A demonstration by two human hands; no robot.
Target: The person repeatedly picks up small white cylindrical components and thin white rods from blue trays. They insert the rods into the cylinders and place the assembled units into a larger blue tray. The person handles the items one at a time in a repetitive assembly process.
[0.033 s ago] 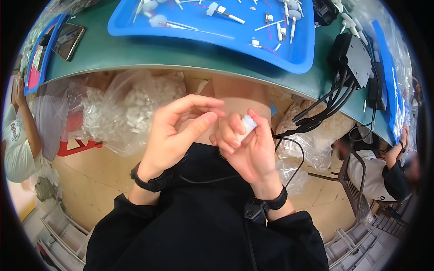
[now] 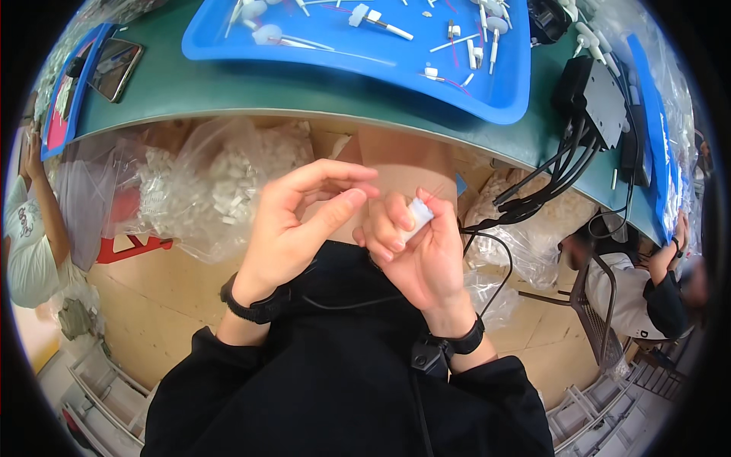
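Ahead, the blue tray (image 2: 499, 108): landmark for all that follows; it sits on a green table (image 2: 164, 95), with white parts (image 2: 371, 18) and thin wires scattered inside, seemingly placed for easy reach.
White piece (image 2: 418, 219): small and block-like, on the wearer's side of the blue tray, off the table, held in the right hand; fine reddish strands show beside its upper end.
Right hand (image 2: 423, 266): palm turned up, fingers curled and thumb closed against the white piece; so snug a grip probably keeps something this small from slipping.
Left hand (image 2: 283, 217): also on the wearer's side of the blue tray, half open, thumb apart from bent fingers, nothing visible in it; it is near the white piece but not touching.
Phone (image 2: 116, 71): left of the blue tray, on the table.
Black box (image 2: 590, 103): right of the blue tray, trailing dark cables.
Plastic bag (image 2: 221, 194): lower than the blue tray, holding whitish pieces, perhaps kept there to save tabletop room.
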